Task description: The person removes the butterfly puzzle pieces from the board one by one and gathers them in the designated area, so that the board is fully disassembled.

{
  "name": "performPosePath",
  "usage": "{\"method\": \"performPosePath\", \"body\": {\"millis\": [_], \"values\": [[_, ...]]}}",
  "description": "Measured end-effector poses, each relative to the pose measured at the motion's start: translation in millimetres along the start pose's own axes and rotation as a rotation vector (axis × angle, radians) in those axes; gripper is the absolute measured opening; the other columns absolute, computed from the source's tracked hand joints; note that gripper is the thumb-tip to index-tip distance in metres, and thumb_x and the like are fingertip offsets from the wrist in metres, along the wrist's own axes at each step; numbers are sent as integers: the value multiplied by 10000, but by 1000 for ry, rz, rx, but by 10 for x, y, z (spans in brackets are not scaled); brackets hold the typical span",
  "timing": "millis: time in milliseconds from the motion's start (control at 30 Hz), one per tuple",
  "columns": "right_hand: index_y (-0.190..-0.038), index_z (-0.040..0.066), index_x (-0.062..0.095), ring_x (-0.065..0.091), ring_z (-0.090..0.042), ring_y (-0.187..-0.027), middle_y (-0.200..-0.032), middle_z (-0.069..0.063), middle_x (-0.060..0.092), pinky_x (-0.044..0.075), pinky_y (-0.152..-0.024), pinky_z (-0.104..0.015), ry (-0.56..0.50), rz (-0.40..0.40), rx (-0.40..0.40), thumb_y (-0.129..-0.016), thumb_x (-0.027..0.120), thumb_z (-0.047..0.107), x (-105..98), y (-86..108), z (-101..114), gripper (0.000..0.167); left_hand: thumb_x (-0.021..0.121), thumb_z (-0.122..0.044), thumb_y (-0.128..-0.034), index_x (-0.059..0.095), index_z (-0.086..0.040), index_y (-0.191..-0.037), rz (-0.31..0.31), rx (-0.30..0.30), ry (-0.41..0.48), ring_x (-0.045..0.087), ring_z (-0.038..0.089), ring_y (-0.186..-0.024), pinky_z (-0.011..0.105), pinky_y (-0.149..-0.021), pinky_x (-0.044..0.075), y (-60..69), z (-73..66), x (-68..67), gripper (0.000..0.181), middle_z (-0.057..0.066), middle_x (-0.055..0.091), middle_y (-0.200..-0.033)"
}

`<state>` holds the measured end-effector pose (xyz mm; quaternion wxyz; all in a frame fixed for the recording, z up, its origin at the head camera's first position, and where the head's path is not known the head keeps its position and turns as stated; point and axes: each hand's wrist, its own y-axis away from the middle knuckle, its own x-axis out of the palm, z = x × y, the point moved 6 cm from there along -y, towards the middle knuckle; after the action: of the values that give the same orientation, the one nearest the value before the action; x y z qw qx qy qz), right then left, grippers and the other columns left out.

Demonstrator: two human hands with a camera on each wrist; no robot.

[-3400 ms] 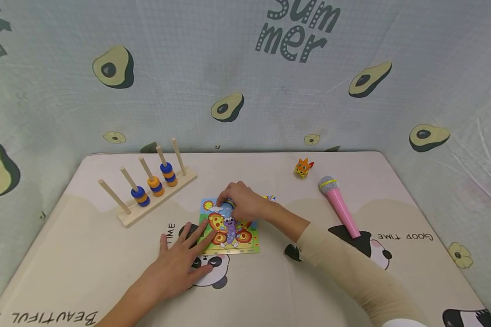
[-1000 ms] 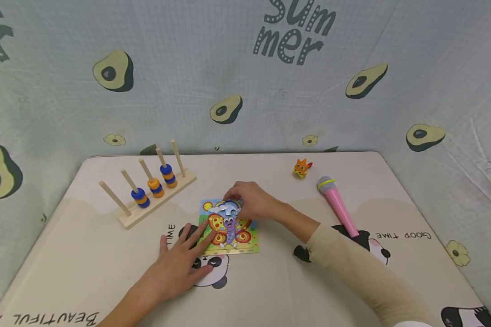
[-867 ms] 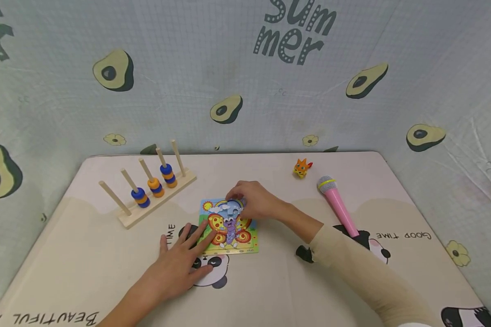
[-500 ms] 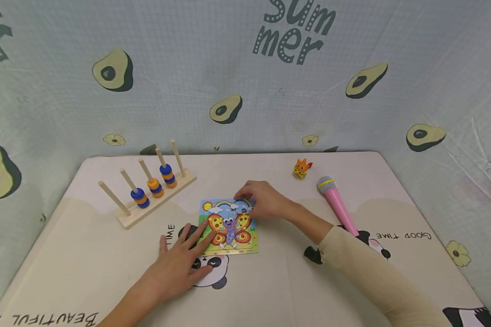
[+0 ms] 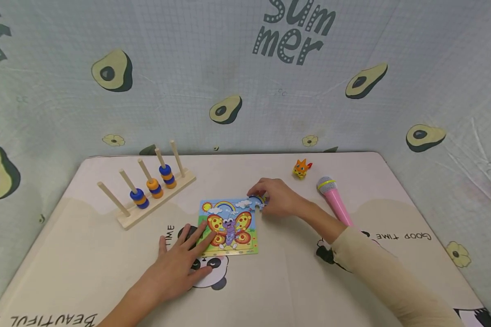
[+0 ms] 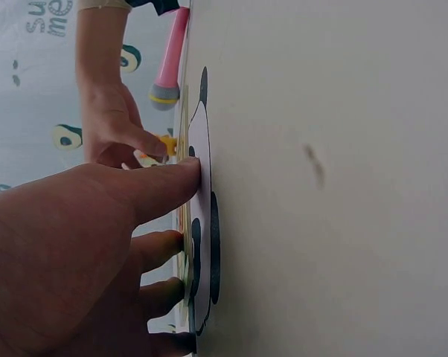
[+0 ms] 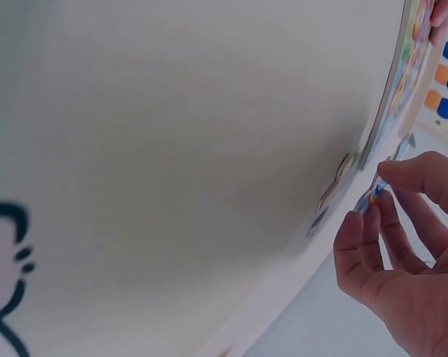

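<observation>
A square butterfly puzzle [image 5: 247, 247] lies flat on the table in the head view. My left hand [image 5: 179, 263] rests with spread fingers on its lower left part and on the tablecloth beside it. At the puzzle's upper right corner, my right hand [image 5: 281, 197] pinches a blue puzzle piece [image 5: 256, 201] with a rainbow on it. In the right wrist view the piece [image 7: 373, 192] is between the thumb and fingers of my right hand [image 7: 414, 245], close to the board's edge [image 7: 391, 97]. The left wrist view shows my left hand [image 6: 82, 245] with its fingertips at the board.
Behind the puzzle to the left stands a wooden peg rack [image 5: 127, 221] with blue and orange rings. A small orange toy figure [image 5: 301, 168] is at the back right, and a pink microphone [image 5: 337, 204] lies just beyond my right forearm.
My right hand has moved right from the middle of the puzzle's top to its upper right corner, with the rainbow piece in its fingers. My left hand has stayed in place.
</observation>
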<state>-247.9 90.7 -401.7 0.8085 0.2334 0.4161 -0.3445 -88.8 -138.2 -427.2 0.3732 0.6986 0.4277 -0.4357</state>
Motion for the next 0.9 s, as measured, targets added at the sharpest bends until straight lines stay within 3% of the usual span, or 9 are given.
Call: {"method": "performPosePath", "body": {"millis": [400, 667, 900], "values": [[-1217, 96, 746, 650, -204, -1026, -1159, -41, 703, 549, -806, -306, -2, -37, -6, -750, 749, -37, -169, 157, -239, 485, 669, -500, -983, 399, -286, -1618, -10, 6, 1, 247, 475, -1568, 926, -1033, 139, 6, -1, -1, 723, 31, 260, -1736], [-1219, 113, 749, 649, -213, -1035, -1163, -27, 705, 564, -858, -352, 23, -48, 55, -771, 750, -33, -273, 253, -403, 472, 665, -500, -986, 388, -293, -1622, 0, 2, 7, 232, 475, -1572, 925, -1037, 127, -6, -5, -2, 724, 29, 247, -1740], [-1212, 87, 754, 649, -239, -1032, -1157, -61, 712, 563, -864, -376, 22, -42, 53, -768, 735, -52, -306, 315, -469, 465, 668, -505, -982, 395, -295, -1619, -3, 3, 4, 242, 473, -1570, 926, -1034, 133, 7, -5, -3, 725, 25, 250, -1739]]}}
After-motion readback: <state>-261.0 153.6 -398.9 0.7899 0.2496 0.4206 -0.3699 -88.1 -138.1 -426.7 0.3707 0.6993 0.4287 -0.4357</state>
